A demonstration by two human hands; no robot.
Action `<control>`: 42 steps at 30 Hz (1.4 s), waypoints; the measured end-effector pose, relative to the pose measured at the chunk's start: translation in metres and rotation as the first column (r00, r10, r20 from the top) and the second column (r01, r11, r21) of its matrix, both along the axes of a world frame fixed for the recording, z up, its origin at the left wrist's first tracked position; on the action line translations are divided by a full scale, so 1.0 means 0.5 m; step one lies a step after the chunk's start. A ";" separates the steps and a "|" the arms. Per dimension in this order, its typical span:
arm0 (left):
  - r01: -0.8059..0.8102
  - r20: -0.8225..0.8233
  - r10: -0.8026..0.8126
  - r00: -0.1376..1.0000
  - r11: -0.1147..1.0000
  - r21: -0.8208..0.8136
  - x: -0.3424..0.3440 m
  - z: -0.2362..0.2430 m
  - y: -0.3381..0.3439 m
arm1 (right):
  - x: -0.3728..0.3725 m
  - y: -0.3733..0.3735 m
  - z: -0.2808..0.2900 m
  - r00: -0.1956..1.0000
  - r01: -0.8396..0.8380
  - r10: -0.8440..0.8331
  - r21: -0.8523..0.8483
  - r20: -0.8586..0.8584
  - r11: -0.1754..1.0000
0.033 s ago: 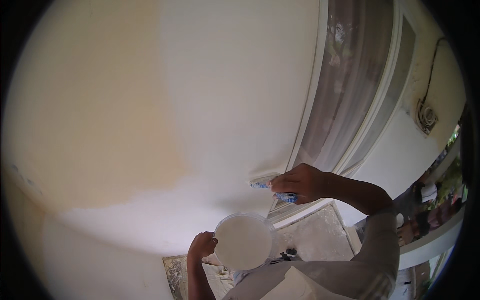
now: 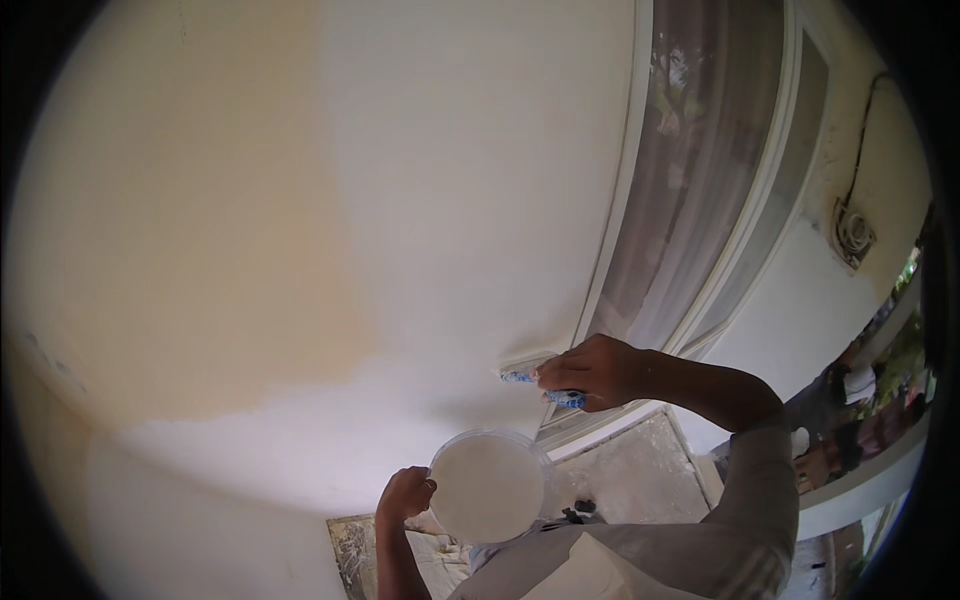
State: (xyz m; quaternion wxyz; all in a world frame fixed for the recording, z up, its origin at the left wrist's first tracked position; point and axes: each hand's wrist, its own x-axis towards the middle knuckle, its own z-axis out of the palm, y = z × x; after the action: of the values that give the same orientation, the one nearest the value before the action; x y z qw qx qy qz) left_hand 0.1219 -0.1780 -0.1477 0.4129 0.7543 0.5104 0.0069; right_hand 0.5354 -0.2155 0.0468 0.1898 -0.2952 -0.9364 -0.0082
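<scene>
My left hand [image 2: 406,493] is closed on the rim of a round tub of whitish paint [image 2: 488,485], held in front of my body. The paint seen from above is pale and smooth. In my right hand [image 2: 598,372] is a paintbrush [image 2: 518,376], its handle patterned in blue and white and smeared with paint. The brush's pale head points left, close against the wall [image 2: 450,250] beside the window frame, and casts a shadow there. Whether the bristles touch the wall I cannot tell. White covers the wall's right and lower parts; a cream-yellow area [image 2: 200,220] lies to the left.
A window [image 2: 710,190] with white frame and curtain stands to the right. Coiled cable [image 2: 853,232] hangs on the wall beyond it. Below are a paint-spotted grey slab [image 2: 640,460] and a stained board [image 2: 352,550]. Another person's limbs [image 2: 850,440] show at far right.
My right hand and the paintbrush have shifted very slightly left and down along the wall. The left hand and the tub of paint look nearly the same.
</scene>
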 end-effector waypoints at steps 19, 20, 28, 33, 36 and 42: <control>-0.035 0.009 0.034 0.999 0.997 0.066 -0.020 -0.029 0.023 | 0.071 -0.073 0.768 0.934 0.254 0.043 0.741 -0.355 0.621; -0.044 -0.004 0.044 0.999 0.997 0.070 -0.013 -0.024 0.008 | 0.060 -0.077 0.753 0.917 0.276 0.062 0.738 -0.395 0.616; -0.048 0.039 0.043 0.998 0.988 0.148 -0.018 -0.102 0.002 | -0.037 -0.087 0.255 0.684 0.483 -0.038 0.413 -0.729 0.772; -0.177 0.057 0.174 0.983 0.982 0.064 0.003 -0.072 -0.010 | -0.067 -0.011 -0.090 0.680 -0.006 -0.194 -0.269 -0.707 0.963; -0.233 0.082 0.228 0.970 0.971 0.058 0.003 -0.091 -0.024 | -0.124 -0.008 -0.303 0.559 -0.121 -0.369 -0.513 -0.743 0.850; -0.294 0.039 0.293 0.955 0.955 0.024 0.011 -0.147 -0.029 | -0.122 -0.037 -0.571 0.475 -0.055 -0.583 -0.683 -0.659 0.728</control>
State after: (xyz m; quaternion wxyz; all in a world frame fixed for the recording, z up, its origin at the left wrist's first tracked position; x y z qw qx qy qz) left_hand 0.1271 -0.1926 -0.2211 0.4050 0.6759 0.6093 0.0889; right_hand 0.4743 -0.2338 -0.2386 0.5057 -0.4564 -0.6046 0.4129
